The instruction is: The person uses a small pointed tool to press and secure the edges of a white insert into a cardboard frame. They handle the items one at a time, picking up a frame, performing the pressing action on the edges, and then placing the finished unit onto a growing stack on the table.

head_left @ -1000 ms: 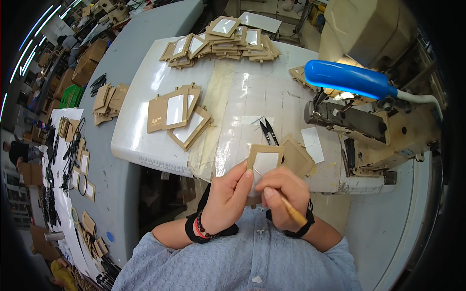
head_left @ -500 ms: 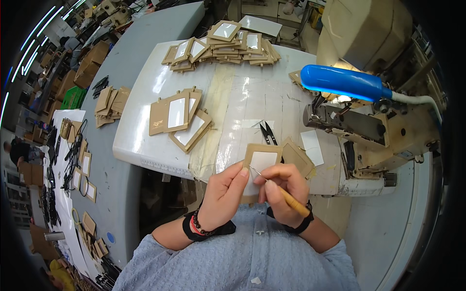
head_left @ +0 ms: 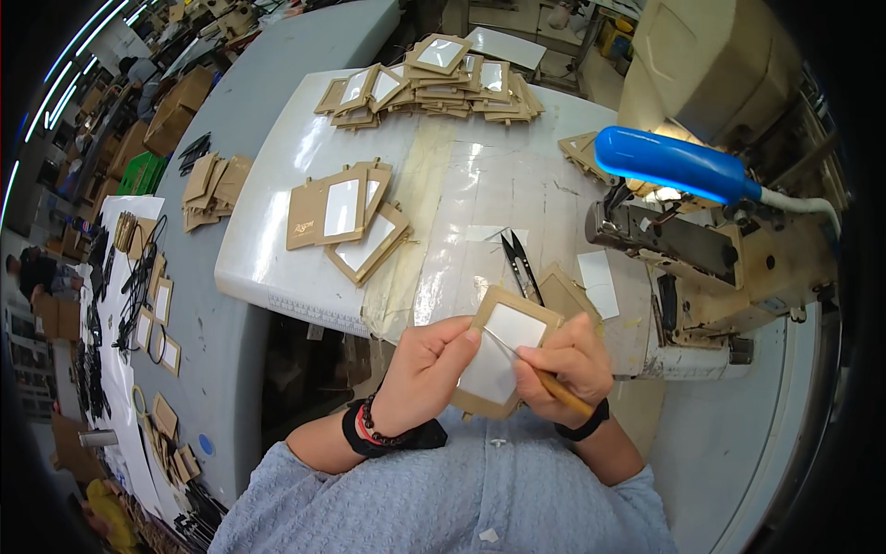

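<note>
A tan card holder (head_left: 493, 373) with a pale window is tilted in front of my chest. My left hand (head_left: 426, 374) pinches its left edge between thumb and fingers. My right hand (head_left: 569, 369) is closed round the wooden handle of an awl (head_left: 565, 395). The awl's thin metal shaft lies across the window, its tip by my left thumb at the holder's left border. Just beyond, black thread snips (head_left: 520, 265) lie on the white worktable (head_left: 461, 198), beside another tan holder (head_left: 563, 288) partly hidden by the one I hold.
Several tan holders make a pile (head_left: 438, 88) at the table's far side; a smaller stack (head_left: 341, 212) lies left. A sewing machine (head_left: 683, 245) with a blue-cased lamp (head_left: 669, 164) stands right. Leftward, a grey table (head_left: 208, 314) carries more pieces and black cords.
The holder has tilted clockwise, its top leaning right. My right hand has shifted slightly right and lower with the awl, while my left hand keeps its pinch. The whole view has shifted slightly.
</note>
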Demonstrator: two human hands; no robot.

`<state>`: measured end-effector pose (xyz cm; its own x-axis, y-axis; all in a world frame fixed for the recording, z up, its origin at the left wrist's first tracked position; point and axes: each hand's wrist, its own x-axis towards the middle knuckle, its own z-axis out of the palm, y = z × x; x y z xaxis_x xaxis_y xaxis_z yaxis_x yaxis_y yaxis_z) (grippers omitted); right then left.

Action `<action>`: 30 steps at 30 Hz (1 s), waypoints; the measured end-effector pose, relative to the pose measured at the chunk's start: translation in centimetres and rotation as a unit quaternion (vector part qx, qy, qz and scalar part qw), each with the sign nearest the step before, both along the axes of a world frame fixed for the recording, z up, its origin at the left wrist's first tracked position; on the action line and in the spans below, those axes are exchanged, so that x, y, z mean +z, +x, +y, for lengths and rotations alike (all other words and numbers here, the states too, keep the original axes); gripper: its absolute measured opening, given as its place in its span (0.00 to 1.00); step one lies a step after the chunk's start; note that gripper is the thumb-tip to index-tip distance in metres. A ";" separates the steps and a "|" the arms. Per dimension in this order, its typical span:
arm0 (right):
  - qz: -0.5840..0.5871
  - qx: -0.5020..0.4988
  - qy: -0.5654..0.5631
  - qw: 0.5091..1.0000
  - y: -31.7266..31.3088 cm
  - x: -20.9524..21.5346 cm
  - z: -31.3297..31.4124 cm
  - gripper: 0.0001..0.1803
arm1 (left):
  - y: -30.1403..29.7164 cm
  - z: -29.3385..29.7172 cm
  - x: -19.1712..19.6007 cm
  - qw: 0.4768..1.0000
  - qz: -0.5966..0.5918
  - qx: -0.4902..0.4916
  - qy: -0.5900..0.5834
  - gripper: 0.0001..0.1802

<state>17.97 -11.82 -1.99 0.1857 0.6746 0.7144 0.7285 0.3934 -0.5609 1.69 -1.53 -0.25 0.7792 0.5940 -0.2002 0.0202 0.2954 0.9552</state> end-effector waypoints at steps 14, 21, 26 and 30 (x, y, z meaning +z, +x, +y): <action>0.302 0.117 -0.103 0.941 0.7 -0.7 0.1 0.09 | -0.9 0.9 1.3 0.986 0.067 -0.057 0.144 0.15; -0.195 -0.060 0.054 0.978 -0.3 -1.0 0.1 0.12 | -0.2 0.8 0.7 0.997 0.049 -0.028 0.055 0.16; -0.143 -0.061 0.057 0.986 -1.1 -1.3 0.2 0.15 | -0.2 0.7 1.0 0.997 0.034 -0.014 0.066 0.16; -0.083 -0.035 0.030 0.996 -1.5 0.0 0.6 0.17 | -0.2 0.9 -0.5 0.999 -0.003 0.026 0.022 0.15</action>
